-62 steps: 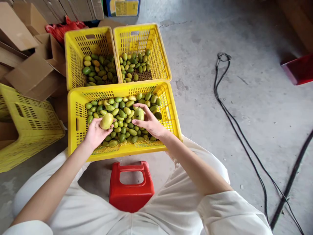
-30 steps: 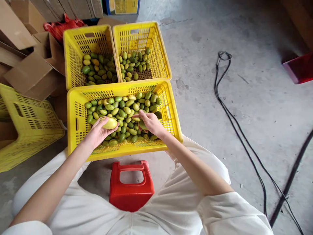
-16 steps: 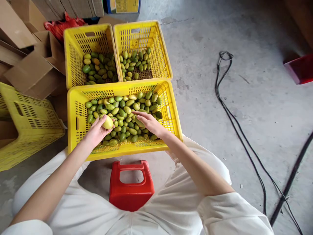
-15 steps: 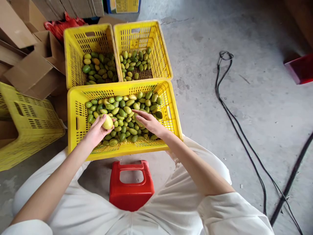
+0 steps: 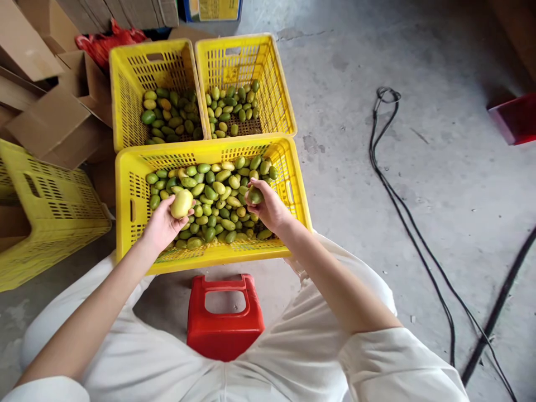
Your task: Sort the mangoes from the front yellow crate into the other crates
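My left hand (image 5: 162,228) holds a pale yellow mango (image 5: 181,204) over the left side of the near yellow crate (image 5: 214,264), its fingers curled under the fruit. In my right hand (image 5: 270,209) is a dark green mango (image 5: 255,195), gripped between thumb and fingers above the crate's right side. Below both hands, the crate holds many small oval mangoes (image 5: 228,224), green to yellow. Part of the pile is covered by my hands.
Two more yellow crates with mangoes, one left (image 5: 119,100) and one right (image 5: 287,111), stand against the near crate's far side. Cardboard boxes (image 5: 58,125) and another yellow crate (image 5: 62,204) are at left. A red stool (image 5: 226,338) sits between my legs. Black cable (image 5: 391,195) lies rightward.
My right hand has closed on a dark green mango and turned, shifting slightly right. The yellow mango in my left hand has moved slightly up and left.
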{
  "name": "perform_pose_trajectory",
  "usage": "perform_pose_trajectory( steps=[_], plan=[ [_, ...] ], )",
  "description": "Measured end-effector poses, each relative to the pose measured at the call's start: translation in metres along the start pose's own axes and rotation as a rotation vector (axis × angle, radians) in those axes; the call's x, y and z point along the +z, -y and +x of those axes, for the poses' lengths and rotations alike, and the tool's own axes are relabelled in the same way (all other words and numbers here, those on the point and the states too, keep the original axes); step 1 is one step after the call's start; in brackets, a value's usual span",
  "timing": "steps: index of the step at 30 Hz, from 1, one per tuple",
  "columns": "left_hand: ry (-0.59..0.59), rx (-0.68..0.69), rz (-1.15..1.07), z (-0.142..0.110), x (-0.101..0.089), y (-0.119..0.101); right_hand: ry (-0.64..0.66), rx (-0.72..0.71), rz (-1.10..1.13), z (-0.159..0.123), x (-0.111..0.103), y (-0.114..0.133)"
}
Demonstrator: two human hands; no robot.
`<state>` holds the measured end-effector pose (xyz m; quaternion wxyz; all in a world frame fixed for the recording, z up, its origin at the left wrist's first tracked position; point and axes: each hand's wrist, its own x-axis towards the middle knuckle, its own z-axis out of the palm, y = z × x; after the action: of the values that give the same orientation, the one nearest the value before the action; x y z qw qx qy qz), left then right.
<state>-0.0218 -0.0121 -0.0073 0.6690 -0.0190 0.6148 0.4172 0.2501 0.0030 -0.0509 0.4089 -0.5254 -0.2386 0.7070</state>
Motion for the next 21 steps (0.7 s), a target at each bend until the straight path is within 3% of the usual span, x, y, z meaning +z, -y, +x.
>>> perform_pose_trajectory(
  steps=[4,8,13,21],
  plan=[
    [0.009,0.069,0.007,0.006,-0.004,0.006,0.013,-0.019,-0.006,-0.004,0.001,0.000],
    [-0.003,0.106,-0.016,0.011,-0.006,0.010,0.089,0.068,0.001,-0.005,0.001,0.001],
    [-0.067,0.121,-0.057,0.012,-0.004,0.008,0.051,0.120,0.105,0.000,0.001,0.000],
    [-0.049,0.003,-0.077,-0.002,0.000,-0.004,0.038,-0.086,0.203,0.001,0.000,-0.005]
  ],
)
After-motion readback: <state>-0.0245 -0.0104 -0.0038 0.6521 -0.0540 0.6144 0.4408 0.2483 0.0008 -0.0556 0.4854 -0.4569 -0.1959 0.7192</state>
